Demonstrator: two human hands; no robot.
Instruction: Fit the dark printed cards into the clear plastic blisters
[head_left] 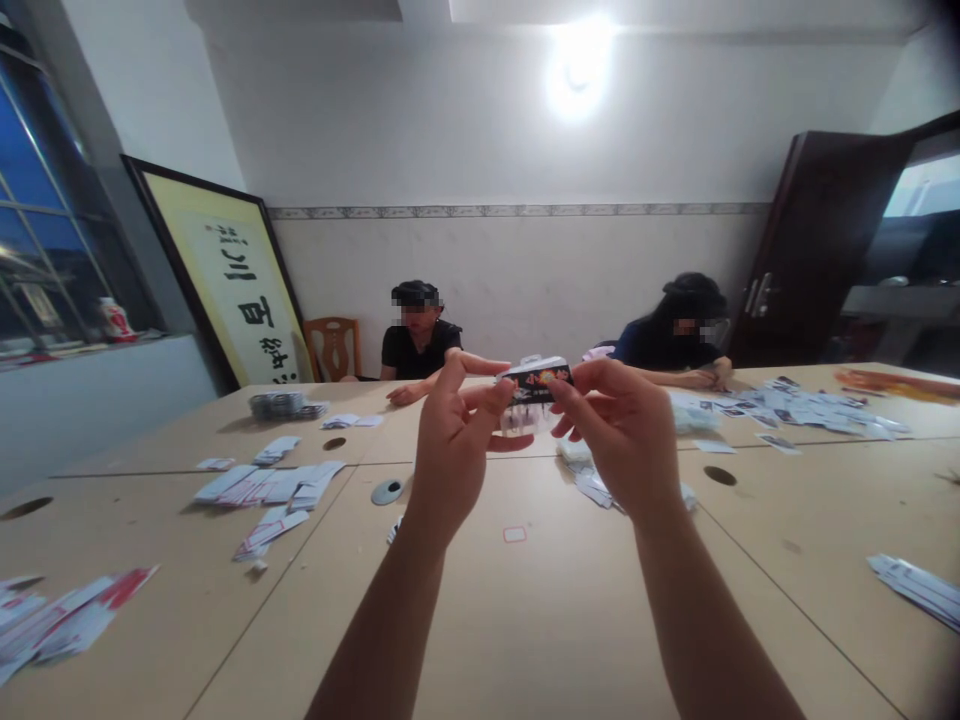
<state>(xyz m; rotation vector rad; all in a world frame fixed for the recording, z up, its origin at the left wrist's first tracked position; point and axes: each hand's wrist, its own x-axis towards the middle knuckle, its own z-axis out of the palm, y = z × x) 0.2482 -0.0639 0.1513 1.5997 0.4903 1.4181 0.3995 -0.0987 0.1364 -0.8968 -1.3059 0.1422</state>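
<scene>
Hands (450, 450) (622, 440) pinch small glossy dark printed card pack (536, 380) above table (525, 620).

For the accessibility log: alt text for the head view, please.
Both hands, left hand and right hand, hold a small dark printed card package up above a tan table. Loose white cards lie scattered on the table, and two other people sit at the far side.

Table (525, 600), light wood, is carrying loose card stacks: piles sitting at 9 o'clock (270, 485), more lying at 8 (60, 620), a spread lying at 2 (795, 408), a few at 4 (919, 588).
</scene>
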